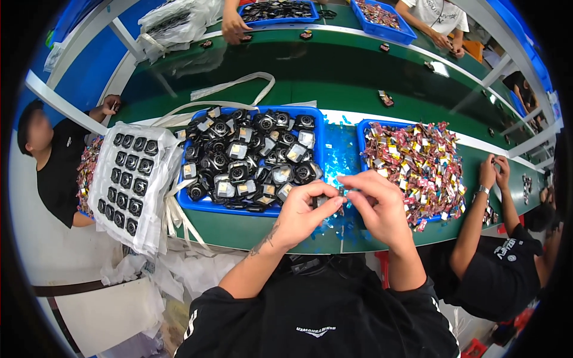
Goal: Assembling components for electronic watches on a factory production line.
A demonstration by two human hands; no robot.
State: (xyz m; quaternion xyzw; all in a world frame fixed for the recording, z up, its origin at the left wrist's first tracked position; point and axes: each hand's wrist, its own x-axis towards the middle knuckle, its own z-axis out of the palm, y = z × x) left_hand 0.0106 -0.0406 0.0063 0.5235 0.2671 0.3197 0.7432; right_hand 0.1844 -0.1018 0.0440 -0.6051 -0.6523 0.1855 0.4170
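My left hand (pixel 301 216) is closed around a small dark watch case (pixel 321 201), mostly hidden by the fingers. Close against it, my right hand (pixel 382 206) has thumb and forefinger bent together in a pinch; what lies between them is too small to make out. To the left, a blue tray (pixel 239 209) is heaped with black watch cases (pixel 239 152), several with pale square stickers and round sensor backs. Right of my hands, another blue tray (pixel 362 140) overflows with small red, yellow and white flexible parts (pixel 412 173).
Blue film scraps (pixel 337 149) litter the bench between the trays. A white moulded sheet (pixel 119 230) holding rows of watch cases sits far left, beside white straps (pixel 179 218). Beyond runs a green conveyor belt (pixel 334 65) carrying scattered parts. Co-workers sit left, right and across.
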